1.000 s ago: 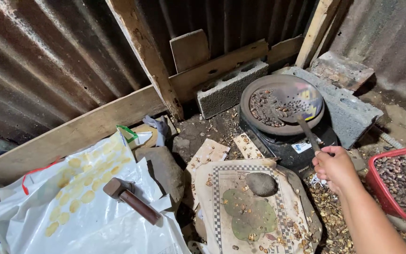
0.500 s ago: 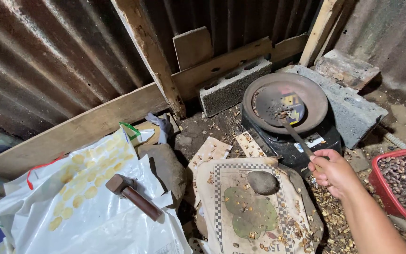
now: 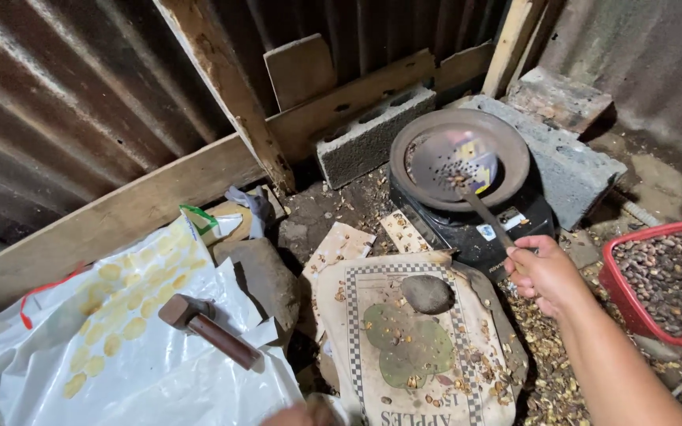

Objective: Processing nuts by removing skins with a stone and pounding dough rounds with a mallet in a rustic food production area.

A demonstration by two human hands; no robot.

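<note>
Currently the right hand (image 3: 545, 272) grips closed on a slotted ladle (image 3: 455, 162) resting in the near-empty pan (image 3: 507, 138) on the stove (image 3: 475, 229), red basket (image 3: 621, 288) of nuts unroasted; left hand (image 3: 297, 414) barely visible, grip unclear.

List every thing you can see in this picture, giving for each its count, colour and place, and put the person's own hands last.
pan: one, dark, on the stove, far right
slotted spoon: one, metal, in the pan
stove: one, black, under the pan
blocks: two, grey, behind the pan
basket: one, red, holds brown nuts, right edge
stone: one, grey, on printed card, centre
hammer: one, brown, on white bag, left
shells: many, tan, on the ground
right hand: grips the spoon handle
left hand: barely seen, bottom edge
</note>
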